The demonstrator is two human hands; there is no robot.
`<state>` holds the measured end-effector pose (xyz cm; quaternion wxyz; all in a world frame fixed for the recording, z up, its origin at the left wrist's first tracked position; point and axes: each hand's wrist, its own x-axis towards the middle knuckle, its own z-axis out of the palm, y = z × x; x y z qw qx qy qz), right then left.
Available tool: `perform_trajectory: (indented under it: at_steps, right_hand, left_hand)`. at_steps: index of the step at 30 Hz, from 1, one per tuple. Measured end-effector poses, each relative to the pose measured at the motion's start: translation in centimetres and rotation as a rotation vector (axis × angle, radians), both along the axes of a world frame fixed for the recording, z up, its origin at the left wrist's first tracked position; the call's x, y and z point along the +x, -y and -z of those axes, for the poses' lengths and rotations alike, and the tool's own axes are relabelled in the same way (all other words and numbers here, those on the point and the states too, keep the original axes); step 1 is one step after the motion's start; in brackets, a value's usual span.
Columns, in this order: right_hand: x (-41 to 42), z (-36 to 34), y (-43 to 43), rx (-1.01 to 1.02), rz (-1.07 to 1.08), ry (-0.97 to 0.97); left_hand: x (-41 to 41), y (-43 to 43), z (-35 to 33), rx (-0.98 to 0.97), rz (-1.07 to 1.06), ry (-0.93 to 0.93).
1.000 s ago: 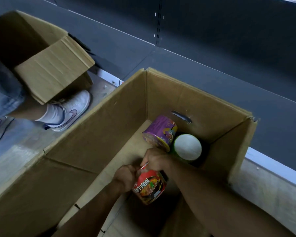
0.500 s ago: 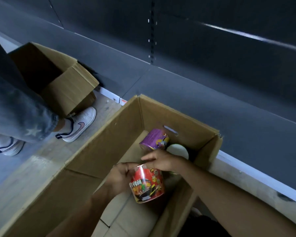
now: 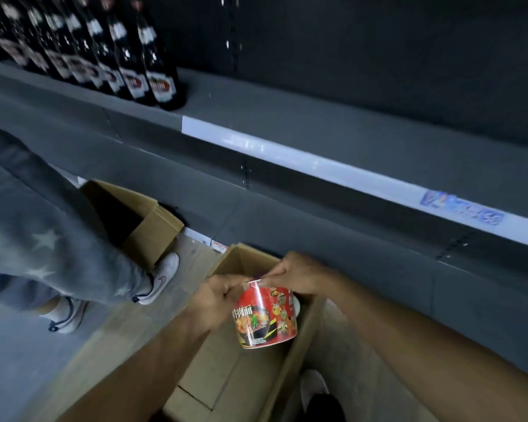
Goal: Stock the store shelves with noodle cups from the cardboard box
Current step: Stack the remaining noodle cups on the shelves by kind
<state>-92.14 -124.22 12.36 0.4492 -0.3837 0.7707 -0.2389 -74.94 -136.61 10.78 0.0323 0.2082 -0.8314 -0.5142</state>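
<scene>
Both arms reach out over the cardboard box point(image 3: 299, 339). The left hand point(image 3: 217, 300) and right hand point(image 3: 299, 274) grip the top rim of the red noodle cup point(image 3: 265, 318) (one on each side), so it hangs between them above the box.

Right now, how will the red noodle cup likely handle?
Probably light: the left hand and right hand hold the red noodle cup just near its rim. Glare on its wrap suggests a slick surface. Squat and round, it likely stands steadily but rolls if laid sideways.

Dark grey shelving point(image 3: 333, 126) is edged with a white price strip point(image 3: 317, 166); bottles point(image 3: 153, 71) are ranged upper left; floor point(image 3: 22, 376) is dimly lit.
</scene>
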Motion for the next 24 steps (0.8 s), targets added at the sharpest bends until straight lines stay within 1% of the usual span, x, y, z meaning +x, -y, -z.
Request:
perform_trajectory:
  at_steps: [8, 13, 16, 18, 24]
  right_hand:
    - [0.4, -18.6, -6.5, -0.133, 0.148, -0.098]
    - [-1.3, -28.6, -12.1, -0.252, 0.285, -0.120]
    - [-2.8, -33.5, -16.1, -0.301, 0.360, -0.127]
    - [-4.1, -36.2, -18.9, -0.368, 0.421, -0.102]
    - [-8.3, -42.2, -27.9, -0.539, 0.587, -0.026]
  left_hand:
    - [-1.8, -3.8, -18.6, -0.026, 0.136, -0.030]
    - [-4.9, -7.3, -28.1, -0.009, 0.164, -0.099]
    - [-7.3, -10.1, -32.9, -0.009, 0.204, -0.154]
    - [-9.1, -12.0, -35.6, -0.018, 0.233, -0.203]
    - [-14.1, -19.3, -41.8, 0.095, 0.262, -0.303]
